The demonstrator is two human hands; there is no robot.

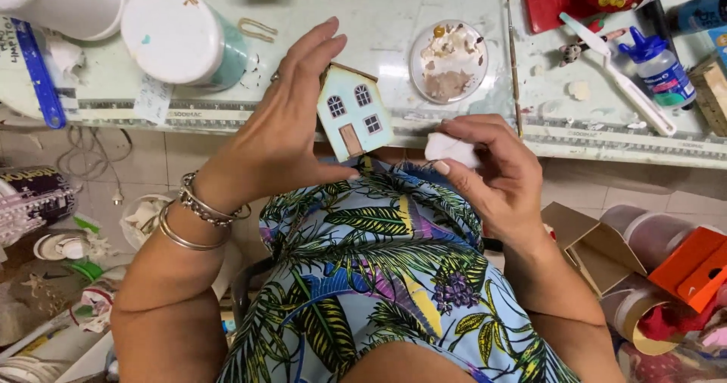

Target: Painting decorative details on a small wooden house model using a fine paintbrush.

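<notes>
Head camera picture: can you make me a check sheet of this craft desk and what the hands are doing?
Surface: pale worktable, paint-smeared.
Job's things: little blue house; white wad.
Clutter: two white tubs, palette dish, thin paintbrush, glue bottle, blue ruler.
Hands: left hand holds the house by roof and base; right hand pinches the wad.
Cables: white cord on the floor tiles.
Surroundings: cardboard box, orange piece, scraps on the floor.

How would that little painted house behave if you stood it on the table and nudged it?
The miniature house looks like a rigid, thin block, so probably stiff and light; the left hand holds it with fingertips alone. Tall and narrow, it may tip rather than slide.
</notes>
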